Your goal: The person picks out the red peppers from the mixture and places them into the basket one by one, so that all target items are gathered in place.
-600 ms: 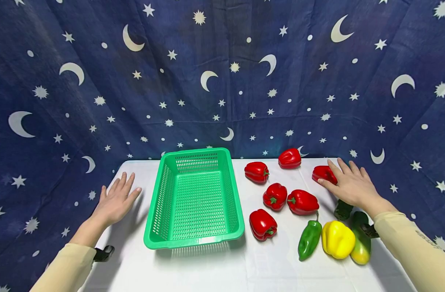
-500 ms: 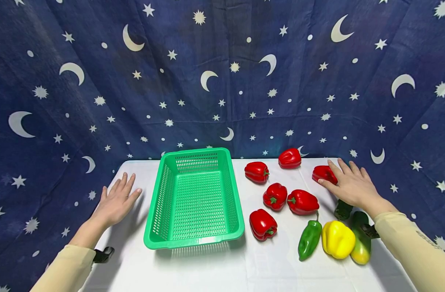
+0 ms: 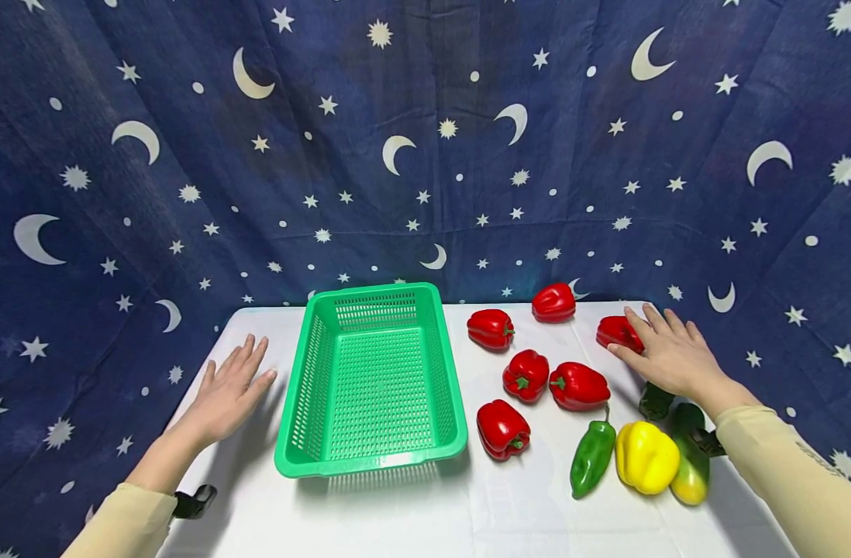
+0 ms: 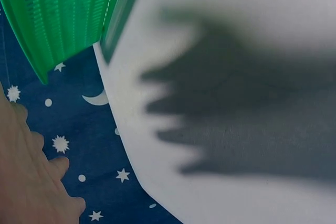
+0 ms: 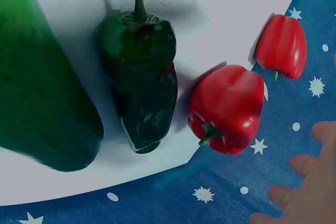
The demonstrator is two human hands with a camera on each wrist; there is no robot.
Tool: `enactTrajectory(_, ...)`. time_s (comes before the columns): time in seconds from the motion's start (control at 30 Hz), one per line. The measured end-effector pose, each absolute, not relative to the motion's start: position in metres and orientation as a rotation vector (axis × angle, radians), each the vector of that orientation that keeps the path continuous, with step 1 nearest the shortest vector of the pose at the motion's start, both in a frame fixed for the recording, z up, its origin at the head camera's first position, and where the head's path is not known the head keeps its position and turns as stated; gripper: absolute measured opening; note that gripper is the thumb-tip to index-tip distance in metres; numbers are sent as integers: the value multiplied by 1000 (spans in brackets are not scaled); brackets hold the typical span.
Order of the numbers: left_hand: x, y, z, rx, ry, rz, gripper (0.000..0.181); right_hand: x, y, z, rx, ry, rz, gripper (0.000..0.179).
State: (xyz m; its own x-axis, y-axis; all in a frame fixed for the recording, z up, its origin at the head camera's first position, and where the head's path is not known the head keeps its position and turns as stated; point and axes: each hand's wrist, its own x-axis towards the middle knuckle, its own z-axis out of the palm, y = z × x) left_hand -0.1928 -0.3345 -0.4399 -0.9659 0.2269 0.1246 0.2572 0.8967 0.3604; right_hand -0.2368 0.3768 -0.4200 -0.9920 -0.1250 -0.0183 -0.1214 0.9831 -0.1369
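My left hand point(image 3: 226, 395) hovers above the white table, left of a green plastic basket point(image 3: 371, 463), fingers spread and holding nothing. Its shadow falls on the cloth in the left wrist view, where part of the hand point(image 4: 31, 177) shows at the lower left. My right hand point(image 3: 670, 356) is held over the right side, palm down with fingers spread, partly covering a red bell pepper point(image 3: 617, 333). The right wrist view has that red bell pepper point(image 5: 228, 108) apart from the fingertips. Beneath that wrist lie a dark green pepper point(image 5: 144, 77) and a cucumber point(image 5: 42, 77).
Several other red bell peppers point(image 3: 580, 386) lie between the basket and my right hand. A yellow bell pepper point(image 3: 646, 458) and a long green pepper point(image 3: 593, 459) are near the front right. A blue star-and-moon curtain point(image 3: 425, 155) hangs behind the table.
My left hand has shifted slightly to the right and nearer to me, still spread. The right hand stays nearly still, and the basket and vegetables have not moved.
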Motion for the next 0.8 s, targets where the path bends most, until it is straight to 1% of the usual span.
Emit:
enactTrajectory(0.4, -179, -327, -443, -470, -2928, -689, 66, -235, 376, -423, -268, 3120, -310, 93)
enactTrajectory(0.8, -161, -324, -449, -586, -2882, -881, 67, -233, 376, -426, -286, 3113, -358, 93)
